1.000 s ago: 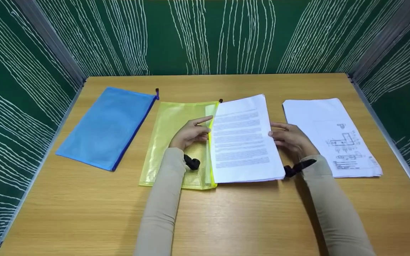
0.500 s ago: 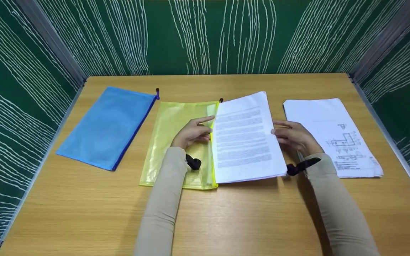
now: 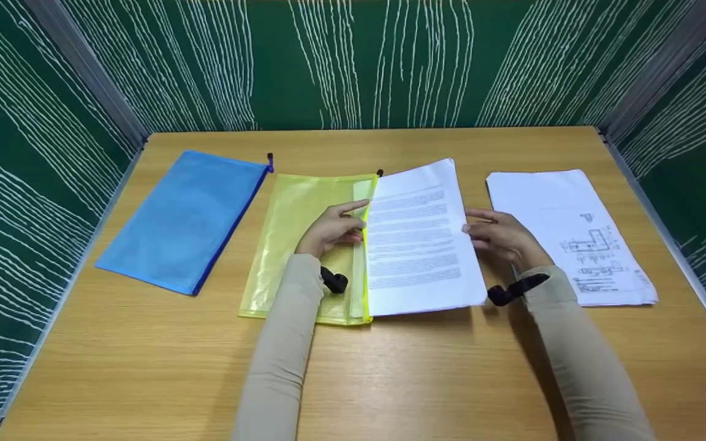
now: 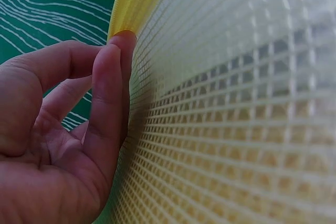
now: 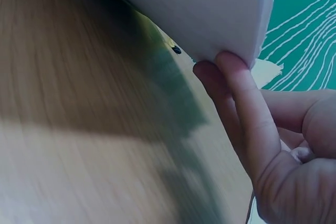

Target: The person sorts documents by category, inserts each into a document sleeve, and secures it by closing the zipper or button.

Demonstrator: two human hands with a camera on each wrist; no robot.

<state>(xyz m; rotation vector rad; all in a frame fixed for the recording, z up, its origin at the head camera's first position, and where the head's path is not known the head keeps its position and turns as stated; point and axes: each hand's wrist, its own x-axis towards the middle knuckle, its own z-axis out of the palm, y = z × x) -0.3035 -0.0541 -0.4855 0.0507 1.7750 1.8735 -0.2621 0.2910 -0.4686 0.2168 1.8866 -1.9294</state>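
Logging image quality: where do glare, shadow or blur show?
Head: glare on the yellow mesh pouch and brown wooden tabletop, shadow beside the beige right sleeve; left wrist: pouch mesh hazy at upper right; right wrist: wood grain blurred, shadow under the white paper stack.

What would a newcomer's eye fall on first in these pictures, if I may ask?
Probably the bright yellow pouch near the centre of the table, its edge pinched by the left hand, with printed sheets at that edge gripped by the right hand. After that, perhaps the blue pouch on the left and the white-lined green walls around the table.
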